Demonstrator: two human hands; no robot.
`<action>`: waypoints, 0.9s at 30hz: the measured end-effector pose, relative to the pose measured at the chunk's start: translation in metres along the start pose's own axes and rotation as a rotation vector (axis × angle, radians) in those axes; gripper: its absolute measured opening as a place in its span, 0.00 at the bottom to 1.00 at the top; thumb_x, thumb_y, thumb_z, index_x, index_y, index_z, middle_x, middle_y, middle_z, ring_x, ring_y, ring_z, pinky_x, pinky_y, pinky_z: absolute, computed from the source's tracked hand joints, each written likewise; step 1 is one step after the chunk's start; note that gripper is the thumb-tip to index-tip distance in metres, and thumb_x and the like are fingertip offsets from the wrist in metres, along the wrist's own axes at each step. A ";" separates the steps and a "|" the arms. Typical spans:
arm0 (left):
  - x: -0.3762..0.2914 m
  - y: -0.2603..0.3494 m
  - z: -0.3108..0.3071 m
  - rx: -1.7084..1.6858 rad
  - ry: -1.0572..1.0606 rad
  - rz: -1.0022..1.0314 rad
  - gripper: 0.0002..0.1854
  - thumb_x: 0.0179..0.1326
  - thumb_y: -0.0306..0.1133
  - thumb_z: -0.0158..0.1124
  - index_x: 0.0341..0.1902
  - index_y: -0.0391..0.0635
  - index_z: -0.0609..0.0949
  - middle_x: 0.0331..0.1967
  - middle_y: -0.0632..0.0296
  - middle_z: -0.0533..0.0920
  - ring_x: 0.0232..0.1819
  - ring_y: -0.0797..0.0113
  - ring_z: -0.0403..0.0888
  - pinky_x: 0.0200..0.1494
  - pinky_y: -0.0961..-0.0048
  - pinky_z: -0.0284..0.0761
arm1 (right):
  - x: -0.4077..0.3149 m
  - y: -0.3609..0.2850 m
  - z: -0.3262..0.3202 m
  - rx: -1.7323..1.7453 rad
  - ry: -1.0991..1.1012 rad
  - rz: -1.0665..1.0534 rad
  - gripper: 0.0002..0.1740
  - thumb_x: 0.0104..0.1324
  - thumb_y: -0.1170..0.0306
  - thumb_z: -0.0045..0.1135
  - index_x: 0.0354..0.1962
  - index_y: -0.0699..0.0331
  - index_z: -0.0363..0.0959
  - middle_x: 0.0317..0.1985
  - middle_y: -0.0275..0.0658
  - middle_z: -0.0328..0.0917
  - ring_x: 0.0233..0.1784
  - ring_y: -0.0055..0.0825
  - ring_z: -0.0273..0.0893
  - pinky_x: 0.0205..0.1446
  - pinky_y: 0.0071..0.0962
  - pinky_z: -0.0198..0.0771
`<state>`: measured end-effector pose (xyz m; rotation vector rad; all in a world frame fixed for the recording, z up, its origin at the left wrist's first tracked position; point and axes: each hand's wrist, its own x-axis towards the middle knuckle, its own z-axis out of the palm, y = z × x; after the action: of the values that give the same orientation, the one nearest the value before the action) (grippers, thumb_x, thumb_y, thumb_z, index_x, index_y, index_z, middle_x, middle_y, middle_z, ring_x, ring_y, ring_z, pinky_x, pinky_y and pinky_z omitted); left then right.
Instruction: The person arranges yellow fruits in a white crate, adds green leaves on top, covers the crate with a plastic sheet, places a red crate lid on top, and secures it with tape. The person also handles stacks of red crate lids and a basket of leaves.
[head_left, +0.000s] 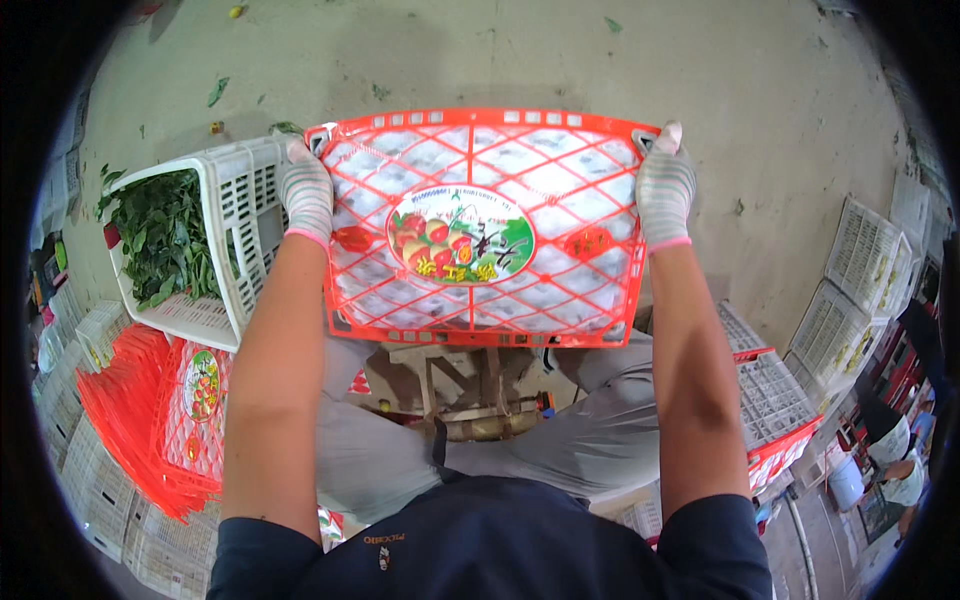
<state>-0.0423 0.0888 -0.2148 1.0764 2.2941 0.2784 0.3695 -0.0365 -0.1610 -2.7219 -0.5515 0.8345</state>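
Observation:
A red plastic lattice lid (471, 337) with an oval printed label is held out before me, white wrapping showing through its openings. Whether a crate is beneath it is hard to tell. My left hand (307, 187), in a striped knit glove, grips the far left corner. At the far right corner my right hand (666, 184), gloved alike, has its fingers around the edge. Left of my left hand, a white plastic crate (217, 217) lies tilted with green leaves (169, 236) inside.
Red lattice lids (124, 412) are stacked at left beside a similar labelled lid (199, 450). White crates (862, 255) stand at the right, nearer grey-white crates (772, 397) by my right arm. Loose leaves lie on the floor. People (900, 472) are at the far right.

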 end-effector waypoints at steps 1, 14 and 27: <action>-0.001 0.015 0.004 0.095 0.006 -0.013 0.41 0.72 0.58 0.27 0.54 0.32 0.79 0.54 0.35 0.79 0.60 0.40 0.75 0.63 0.55 0.67 | 0.010 -0.006 0.003 0.034 0.005 0.013 0.40 0.74 0.42 0.23 0.47 0.64 0.81 0.47 0.56 0.81 0.54 0.52 0.78 0.59 0.43 0.70; -0.126 -0.067 -0.047 0.278 -0.175 0.239 0.26 0.75 0.48 0.38 0.39 0.40 0.80 0.39 0.40 0.82 0.47 0.38 0.80 0.52 0.44 0.74 | -0.073 0.139 0.022 0.703 -0.226 0.132 0.39 0.77 0.42 0.27 0.60 0.69 0.68 0.57 0.49 0.76 0.61 0.41 0.72 0.66 0.36 0.65; -0.107 -0.070 -0.050 0.040 -0.209 -0.104 0.38 0.74 0.58 0.32 0.46 0.38 0.84 0.47 0.39 0.83 0.54 0.42 0.80 0.59 0.50 0.72 | -0.089 0.121 0.023 0.318 -0.022 0.106 0.49 0.72 0.33 0.31 0.65 0.70 0.65 0.62 0.48 0.73 0.56 0.39 0.75 0.62 0.38 0.69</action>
<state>-0.0623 -0.0352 -0.1587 0.9540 2.1665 0.0749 0.3224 -0.1799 -0.1765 -2.4687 -0.2536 0.8929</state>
